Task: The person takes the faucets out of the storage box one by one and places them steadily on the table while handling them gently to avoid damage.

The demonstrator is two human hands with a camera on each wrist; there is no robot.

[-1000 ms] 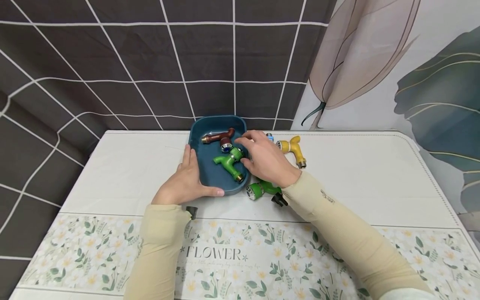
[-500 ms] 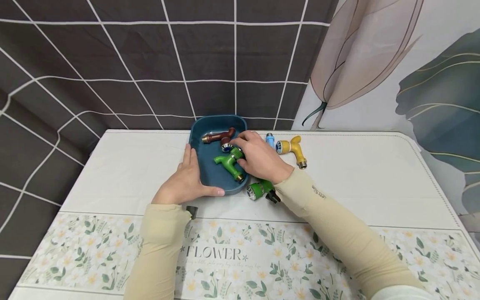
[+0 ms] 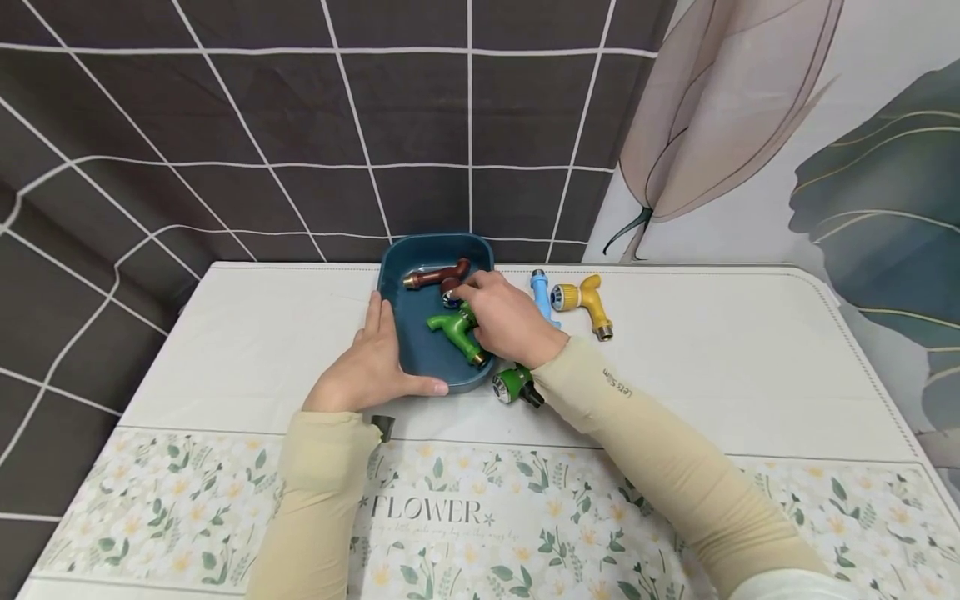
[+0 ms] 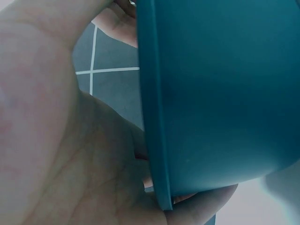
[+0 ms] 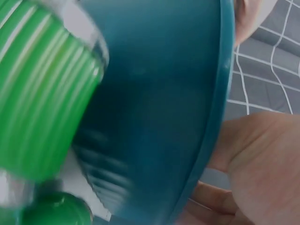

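A dark blue basin (image 3: 408,346) stands at the back of the table. My left hand (image 3: 366,367) rests against its left front corner, fingers straight along the side and thumb across the front. In the left wrist view, that palm lies close to the basin's outer wall (image 4: 225,108). Inside the basin lie a brown tap (image 3: 431,277) and a green tap (image 3: 454,328). My right hand (image 3: 510,321) reaches over the right rim and grips the green tap by its knob, which the fingers mostly cover. Its fingertips are close to the brown tap's knob.
Just right of the basin lies another green tap (image 3: 513,383) with a black end, its ribbed knob (image 5: 42,89) large in the right wrist view. A light blue tap (image 3: 540,290) and a yellow tap (image 3: 587,298) lie further right. A dark tiled-pattern curtain (image 3: 420,108) hangs behind.
My right hand has moved left and down into the basin, its fingers closing over the green tap's knob. More of the light blue tap shows. The left hand and basin have stayed put.
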